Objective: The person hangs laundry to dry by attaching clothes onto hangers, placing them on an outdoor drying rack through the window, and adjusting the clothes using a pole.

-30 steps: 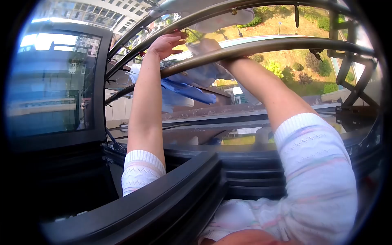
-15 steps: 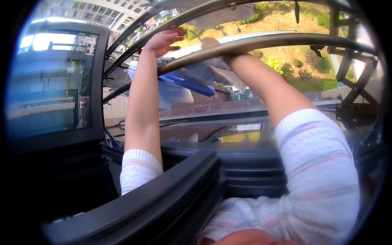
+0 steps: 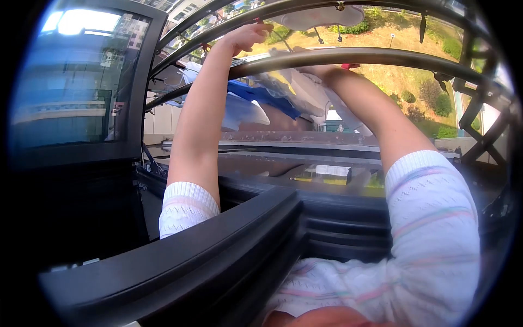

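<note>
My left hand (image 3: 246, 40) is raised at the upper rail (image 3: 218, 37) of an outdoor drying rack. Its fingers are bent together beside a small red piece, and what they pinch, if anything, is not clear. A thin dark rod, perhaps part of a clothes hanger, runs down from the fingertips. My right hand (image 3: 316, 71) reaches under the lower rail (image 3: 381, 55) to a pale grey garment (image 3: 310, 94); its fingers are mostly hidden. A small red object (image 3: 350, 66) shows by the right wrist. Blue cloth (image 3: 261, 98) and a white garment (image 3: 245, 111) hang to the left.
A dark window frame (image 3: 180, 231) crosses below my arms. An open glass pane (image 3: 71, 82) stands at left. Folding metal supports (image 3: 479, 122) hold the rack at right. A ledge (image 3: 294, 163) lies beneath the laundry, with sloping ground (image 3: 403, 82) far below.
The view has shifted, so the rack appears lower and further right. My left fingers, spread before, are now drawn together at the upper rail. More of the grey garment shows by my right hand.
</note>
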`<state>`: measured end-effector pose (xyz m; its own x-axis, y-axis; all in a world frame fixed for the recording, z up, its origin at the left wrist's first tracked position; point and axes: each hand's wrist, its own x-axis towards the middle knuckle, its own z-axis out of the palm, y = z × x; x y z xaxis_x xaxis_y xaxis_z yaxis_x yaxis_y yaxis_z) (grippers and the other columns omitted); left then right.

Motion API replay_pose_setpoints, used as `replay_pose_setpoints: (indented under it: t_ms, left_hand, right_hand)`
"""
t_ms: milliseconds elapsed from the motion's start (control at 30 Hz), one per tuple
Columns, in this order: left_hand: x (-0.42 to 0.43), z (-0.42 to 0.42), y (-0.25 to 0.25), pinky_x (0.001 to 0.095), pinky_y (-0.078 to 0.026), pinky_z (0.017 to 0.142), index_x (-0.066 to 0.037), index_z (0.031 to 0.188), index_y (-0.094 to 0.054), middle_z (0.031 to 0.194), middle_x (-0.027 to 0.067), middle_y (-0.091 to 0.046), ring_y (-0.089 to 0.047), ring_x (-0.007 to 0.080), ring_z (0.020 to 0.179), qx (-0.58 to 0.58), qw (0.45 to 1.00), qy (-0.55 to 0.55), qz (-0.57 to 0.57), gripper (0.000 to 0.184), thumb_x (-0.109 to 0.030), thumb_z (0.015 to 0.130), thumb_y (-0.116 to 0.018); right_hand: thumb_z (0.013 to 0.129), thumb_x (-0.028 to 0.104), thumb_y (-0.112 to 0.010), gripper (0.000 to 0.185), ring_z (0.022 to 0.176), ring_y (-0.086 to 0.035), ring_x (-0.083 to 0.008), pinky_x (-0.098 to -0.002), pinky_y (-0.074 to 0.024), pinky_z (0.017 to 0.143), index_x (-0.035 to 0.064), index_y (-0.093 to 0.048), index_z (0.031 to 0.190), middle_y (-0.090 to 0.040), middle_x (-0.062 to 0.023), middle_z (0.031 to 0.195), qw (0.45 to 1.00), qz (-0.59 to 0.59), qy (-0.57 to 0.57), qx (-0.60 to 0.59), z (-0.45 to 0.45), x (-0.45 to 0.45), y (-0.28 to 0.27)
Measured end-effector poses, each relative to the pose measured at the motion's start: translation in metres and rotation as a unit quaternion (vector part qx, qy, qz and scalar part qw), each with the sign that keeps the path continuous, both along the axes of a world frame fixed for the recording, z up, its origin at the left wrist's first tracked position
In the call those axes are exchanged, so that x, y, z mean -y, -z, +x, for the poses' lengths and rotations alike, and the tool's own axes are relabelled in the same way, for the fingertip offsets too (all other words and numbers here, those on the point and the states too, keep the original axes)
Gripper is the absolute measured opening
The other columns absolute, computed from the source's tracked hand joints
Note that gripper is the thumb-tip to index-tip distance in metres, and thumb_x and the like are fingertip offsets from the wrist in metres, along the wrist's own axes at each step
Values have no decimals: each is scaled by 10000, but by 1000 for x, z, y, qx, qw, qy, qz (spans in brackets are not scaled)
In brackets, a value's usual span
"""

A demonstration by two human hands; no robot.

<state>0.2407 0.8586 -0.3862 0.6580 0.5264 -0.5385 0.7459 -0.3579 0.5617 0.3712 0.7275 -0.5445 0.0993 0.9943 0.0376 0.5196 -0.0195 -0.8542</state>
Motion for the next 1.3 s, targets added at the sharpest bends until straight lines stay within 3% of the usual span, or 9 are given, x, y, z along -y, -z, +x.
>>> replay_pose_setpoints:
  t_ms: [233, 467, 733, 767, 900, 1067, 1100, 1200, 1300]
  left_hand:
    - [82, -64, -76, 196, -394, 797, -50, 1179, -533, 1057, 14, -588, -521, 83, 940, 137, 980, -43, 137, 337, -117, 850, -508]
    - [202, -220, -106, 254, -429, 809, -6, 1109, -564, 1038, 58, -590, -533, 123, 979, 282, 884, -303, 218, 275, -55, 840, -538]
    - [318, -323, -99, 237, -433, 757, -13, 1104, -566, 1026, 54, -595, -536, 110, 952, 358, 803, -411, 243, 288, -70, 822, -557]
    - [327, -326, -101, 175, -407, 672, -32, 1084, -589, 974, 9, -582, -504, 29, 808, 337, 785, -471, 221, 281, -50, 805, -553]
    - [362, -382, -74, 186, -409, 666, -47, 1092, -589, 924, -2, -567, -504, 56, 788, 315, 777, -493, 232, 318, -45, 776, -549]
    - [401, -501, -6, 213, -412, 647, -63, 1098, -589, 909, 14, -565, -505, 93, 785, 222, 764, -546, 264, 353, -63, 746, -551]
    - [414, -527, -1, 225, -419, 671, -59, 1094, -591, 904, 18, -569, -512, 102, 794, 207, 754, -579, 233, 359, -70, 736, -558]
    - [436, -617, 51, 269, -452, 752, -68, 1081, -602, 935, 66, -608, -562, 150, 865, 123, 765, -578, 258, 376, -62, 705, -574]
    - [484, -667, 53, 300, -465, 792, -93, 1050, -622, 1022, 90, -617, -581, 196, 940, 16, 751, -624, 218, 373, -54, 680, -586]
  right_hand:
    - [810, 192, -527, 317, 1017, -516, -295, -353, -390, 873, 68, -507, 1101, -553, -173, 1042, 985, -36, -29, 167, -3, -15, 6]
    - [790, 146, -502, 310, 1015, -538, -293, -341, -436, 835, 80, -535, 1091, -571, -159, 1011, 944, -86, -186, 258, -24, -20, 16]
    - [810, 194, -499, 301, 771, -644, -191, -358, -529, 567, 90, -562, 1085, -614, -67, 937, 837, -281, -405, 239, -46, 78, -115]
    - [804, 185, -514, 313, 778, -640, -183, -341, -527, 597, 91, -555, 1099, -611, -67, 950, 840, -290, -390, 243, -43, 85, -127]
    - [825, 143, -542, 297, 839, -634, -168, -295, -516, 609, 64, -553, 1111, -610, -93, 1008, 865, -281, -272, 314, -57, 158, -251]
    - [870, 253, -541, 230, 651, -601, -106, -186, -481, 536, 40, -563, 957, -622, -89, 802, 984, 35, -175, -5, 46, 159, -285]
    - [872, 307, -532, 254, 546, -514, -58, -179, -474, 520, 61, -545, 935, -566, -42, 716, 977, -20, -210, 0, -2, 199, -329]
    - [828, 269, -598, 264, 527, -547, -109, -216, -466, 491, 7, -564, 833, -584, -95, 656, 899, 10, -420, -125, -131, 277, -320]
    - [791, 237, -651, 304, 568, -593, -151, -229, -453, 482, -57, -594, 847, -614, -132, 692, 778, -160, -587, -157, -280, 320, -255]
